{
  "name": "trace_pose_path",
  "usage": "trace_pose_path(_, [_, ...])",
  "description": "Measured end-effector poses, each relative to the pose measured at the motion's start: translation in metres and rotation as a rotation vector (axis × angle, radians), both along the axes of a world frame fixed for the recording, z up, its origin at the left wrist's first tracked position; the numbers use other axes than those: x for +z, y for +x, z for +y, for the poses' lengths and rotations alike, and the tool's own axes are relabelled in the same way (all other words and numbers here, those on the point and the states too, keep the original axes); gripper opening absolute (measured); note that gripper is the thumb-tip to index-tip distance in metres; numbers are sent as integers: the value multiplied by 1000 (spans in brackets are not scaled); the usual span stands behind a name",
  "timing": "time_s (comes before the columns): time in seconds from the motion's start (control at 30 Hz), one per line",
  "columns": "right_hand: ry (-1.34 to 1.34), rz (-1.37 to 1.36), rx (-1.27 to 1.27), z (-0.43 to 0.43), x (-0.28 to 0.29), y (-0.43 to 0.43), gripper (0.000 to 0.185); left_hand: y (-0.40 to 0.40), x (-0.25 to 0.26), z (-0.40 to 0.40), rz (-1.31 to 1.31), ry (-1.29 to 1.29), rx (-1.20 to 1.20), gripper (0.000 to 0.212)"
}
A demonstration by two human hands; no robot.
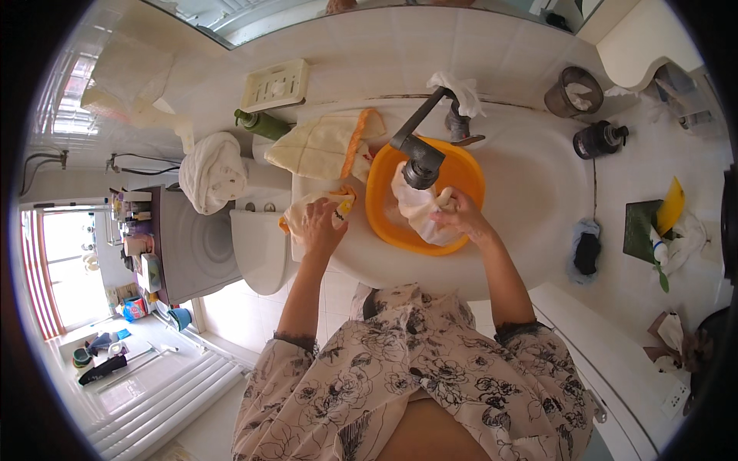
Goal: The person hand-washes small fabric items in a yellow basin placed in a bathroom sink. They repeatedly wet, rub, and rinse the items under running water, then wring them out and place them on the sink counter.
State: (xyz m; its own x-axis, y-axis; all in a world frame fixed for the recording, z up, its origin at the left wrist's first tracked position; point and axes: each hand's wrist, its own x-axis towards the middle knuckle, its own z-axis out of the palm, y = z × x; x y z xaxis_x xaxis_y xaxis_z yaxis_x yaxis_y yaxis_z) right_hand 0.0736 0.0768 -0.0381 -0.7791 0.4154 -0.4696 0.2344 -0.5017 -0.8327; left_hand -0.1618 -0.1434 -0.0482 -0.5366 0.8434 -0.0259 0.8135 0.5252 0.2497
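Observation:
My right hand grips a bunched white cloth with its fingers. The cloth lies in an orange plastic basin, which stands in the white washbasin under a dark faucet. To the left, my left hand rests over a cream cloth with orange trim and a yellow print, on the washbasin's left ledge. Whether its fingers grip this cloth is hard to see. Behind it lies a larger cream cloth with an orange band.
A green bottle and a soap dish stand back left. A rolled white towel sits left, above the toilet. At right are a dark pump bottle, a small bin-like cup and a black item on blue material.

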Motion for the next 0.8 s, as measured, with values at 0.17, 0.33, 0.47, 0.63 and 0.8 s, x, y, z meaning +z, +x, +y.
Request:
trace_pose_path(0.17, [115,142,93,-1,11,-4,34,36,-4,58,-1081,-122,305,46])
trace_pose_path(0.33, [623,-68,330,-9,11,-8,25,66,-29,93,-2068,425,533,47])
trace_pose_path(0.47, [860,-207,-60,-17,1,-2,16,66,-62,90,-2006,523,785,32])
trace_pose_path(0.63, [1222,-129,-242,-33,10,-4,16,83,-56,88,-2002,459,926,49])
trace_pose_path(0.8, [1209,121,72,-62,18,-14,19,82,-28,87,-2507,284,695,70])
